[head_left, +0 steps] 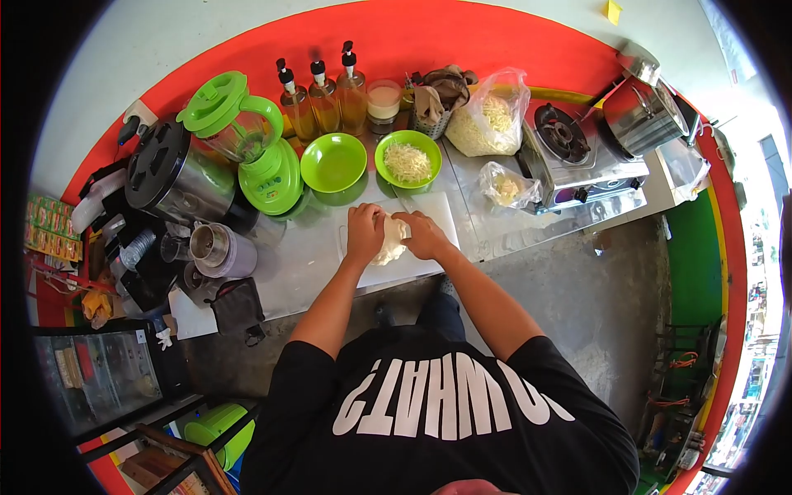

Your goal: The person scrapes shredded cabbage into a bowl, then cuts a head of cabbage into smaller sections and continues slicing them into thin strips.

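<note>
A pale cream, layered lump (389,241), possibly cabbage, rests on a white cutting board (441,216) at the counter's front. My left hand (365,233) is closed around its left side. On the opposite side, my right hand (426,234) is closed with fingers and thumb at the lump's upper right edge. A thin grey strip like a knife blade (405,200) shows just beyond the hands, its other end hidden. Behind the board stand a green bowl (436,167) of pale shreds and a second green bowl (333,163) with bare insides.
A green blender (270,173), pump bottles (323,95) and a rice cooker (177,177) line the back left. To the right lie a big bag of shreds (487,124), a small bag (507,188) and a gas stove (582,157) with a large pot (645,115).
</note>
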The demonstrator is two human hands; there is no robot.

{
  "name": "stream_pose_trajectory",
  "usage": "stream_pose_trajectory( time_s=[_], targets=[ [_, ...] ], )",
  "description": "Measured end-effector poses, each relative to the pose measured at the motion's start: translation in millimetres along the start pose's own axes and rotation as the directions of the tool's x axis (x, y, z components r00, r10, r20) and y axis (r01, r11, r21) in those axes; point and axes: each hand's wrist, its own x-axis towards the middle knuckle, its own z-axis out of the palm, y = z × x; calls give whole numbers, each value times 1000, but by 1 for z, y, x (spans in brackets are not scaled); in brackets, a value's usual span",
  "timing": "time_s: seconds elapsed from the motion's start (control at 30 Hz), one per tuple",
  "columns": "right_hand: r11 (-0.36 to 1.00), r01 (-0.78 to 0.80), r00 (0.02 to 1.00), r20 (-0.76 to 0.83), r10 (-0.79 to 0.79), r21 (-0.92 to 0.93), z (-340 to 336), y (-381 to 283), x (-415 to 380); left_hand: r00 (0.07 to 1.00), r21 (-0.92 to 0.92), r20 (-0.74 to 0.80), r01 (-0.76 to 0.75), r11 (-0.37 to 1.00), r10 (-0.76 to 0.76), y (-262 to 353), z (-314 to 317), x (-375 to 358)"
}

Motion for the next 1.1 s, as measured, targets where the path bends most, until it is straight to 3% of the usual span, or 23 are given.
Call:
stream_pose_trajectory(
  time_s=[0.07, 0.13, 0.17, 0.23, 0.37, 0.43, 0.47, 0.53, 0.77, 0.87, 0.97, 1.03, 1.1],
  targets=[
    [999, -13, 1000, -24, 12, -45, 5, -6, 0, 997, -33, -75, -37, 999, 35, -3, -1, -2],
    [998, 18, 992, -122, -10, 63, 23, -6, -7, 998, -47, -41, 46, 998, -48, -5, -9, -5],
    [986, 115, 984, -149, -96, 123, 33, -3, -9, 998, -46, -37, 49, 998, -51, -8, -13, -7],
    [987, 122, 982, -156, -105, 102, 41, -13, -23, 952, -266, 99, 306, 914, -290, -22, -22, -14],
    [986, 134, 986, -116, -122, 96, 41, -17, -21, 942, -279, 170, 328, 902, -290, -33, -45, -33],
    [980, 146, 987, -89, -134, 135, 39, -18, -17, 994, -41, 96, 53, 998, -49, -32, -56, -38],
    [978, 140, 989, -66, -131, 156, 37, -20, -14, 994, -39, 97, 51, 998, -47, -30, -61, -38],
    [974, 139, 990, -45, -133, 177, 34, -22, -9, 955, -297, 165, 287, 911, -247, -26, -70, -38],
    [976, 178, 984, -41, -174, 124, 39, -20, -2, 941, -247, 155, 332, 910, -301, -27, -83, -48],
    [963, 225, 974, -49, -221, 146, 45, -14, 1, 914, -294, 263, 381, 877, -309, -28, -90, -56],
    [948, 282, 958, -101, -269, 150, 48, -15, 1, 940, -179, 281, 249, 952, -193, -15, -99, -63],
    [944, 291, 954, -120, -275, 155, 50, -14, 2, 877, -242, 352, 422, 874, -326, -9, -101, -66],
    [950, 259, 966, -54, -253, 175, 52, -11, 4, 884, -307, 333, 431, 849, -328, -14, -96, -71]
  ],
)
